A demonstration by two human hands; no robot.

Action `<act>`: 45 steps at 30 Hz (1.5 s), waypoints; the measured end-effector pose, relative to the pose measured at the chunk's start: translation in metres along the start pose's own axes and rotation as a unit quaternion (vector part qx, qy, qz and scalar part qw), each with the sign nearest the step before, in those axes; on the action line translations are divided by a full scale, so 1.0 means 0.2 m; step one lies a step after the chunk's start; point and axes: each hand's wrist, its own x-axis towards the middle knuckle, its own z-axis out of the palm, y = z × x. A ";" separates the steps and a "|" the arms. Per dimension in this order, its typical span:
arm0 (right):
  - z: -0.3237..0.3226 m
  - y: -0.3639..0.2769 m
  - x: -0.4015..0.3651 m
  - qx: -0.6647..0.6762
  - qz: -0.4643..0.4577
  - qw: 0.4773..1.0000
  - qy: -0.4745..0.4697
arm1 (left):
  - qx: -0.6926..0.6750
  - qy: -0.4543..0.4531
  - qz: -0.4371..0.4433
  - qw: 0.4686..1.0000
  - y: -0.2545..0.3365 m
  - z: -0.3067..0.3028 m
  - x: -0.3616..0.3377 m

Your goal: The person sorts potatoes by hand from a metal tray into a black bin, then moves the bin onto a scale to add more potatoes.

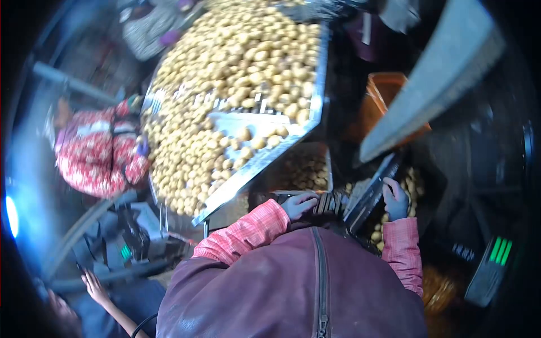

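Observation:
My left hand (300, 206), in a grey-blue glove below a pink checked sleeve, rests at a dark slatted edge (331, 203) just below the potato table; its fingers look bent, but what they touch is unclear. My right hand (395, 198), gloved alike, lies at the right side of a dark slanted bar (369, 194), fingers partly curled near its upper end. Potatoes (410, 186) lie around and below my right hand. Between and above my hands, more potatoes (304, 172) sit in a container.
A metal table (256, 169) heaped with potatoes stands ahead. A large grey beam (431, 79) slants down from the upper right, beside an orange crate (386, 90). A person in red patterned clothing (93, 152) works at left; another person's hand (96, 288) is lower left.

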 end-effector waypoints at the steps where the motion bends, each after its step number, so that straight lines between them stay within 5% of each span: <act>1: 0.12 -0.06 0.05 -0.054 -0.094 0.994 -0.026 | -0.023 0.059 -0.039 0.997 0.10 -0.01 -0.08; 2: 0.26 -0.16 0.09 -0.104 -0.187 0.975 -0.051 | -0.032 0.083 -0.034 0.995 0.14 -0.06 -0.15; 3: 0.38 -0.27 0.08 -0.094 -0.209 0.968 -0.099 | 0.118 0.165 0.055 0.978 0.17 -0.11 -0.23; 5: 0.63 -0.44 0.14 -0.233 -0.347 0.895 -0.154 | 0.326 0.324 0.211 0.863 0.22 -0.22 -0.37; 8: 1.01 -0.62 0.19 -0.307 -0.494 0.792 -0.184 | 0.382 0.418 0.183 0.804 0.11 -0.46 -0.56; 11: 1.29 -0.70 0.33 -0.384 -0.523 0.735 -0.195 | 0.490 0.468 0.078 0.731 -0.06 -0.69 -0.72; 15: 1.55 -0.68 0.55 -0.493 -0.493 0.677 -0.235 | 0.472 0.421 0.039 0.774 -0.16 -0.79 -0.82; 17: 1.63 -0.70 0.58 -0.601 -0.373 0.646 -0.285 | 0.533 0.415 0.057 0.736 -0.13 -0.79 -0.82; 20: 1.73 -0.67 0.60 -0.528 -0.382 0.698 -0.294 | 0.537 0.408 0.055 0.736 -0.14 -0.81 -0.82; 26: 2.01 -0.78 0.50 -0.569 -0.370 0.670 -0.301 | 0.513 0.402 0.062 0.756 -0.12 -0.82 -0.82; 28: 2.10 -0.87 0.47 -0.494 -0.260 0.759 -0.336 | 0.512 0.403 0.063 0.756 -0.13 -0.83 -0.83; 29: 2.16 -0.88 0.46 -0.535 -0.329 0.727 -0.279 | 0.513 0.404 0.067 0.754 -0.13 -0.83 -0.83; 32: 2.32 -0.79 0.55 -0.540 -0.392 0.669 -0.326 | 0.509 0.405 0.075 0.756 -0.14 -0.84 -0.82; 36: 2.45 -0.69 0.50 -0.547 -0.373 0.701 -0.264 | 0.507 0.397 0.073 0.762 -0.12 -0.84 -0.83; 45: 1.98 -0.69 0.48 -0.327 -0.472 0.788 -0.222 | 0.427 0.413 0.086 0.800 -0.08 -0.92 -0.93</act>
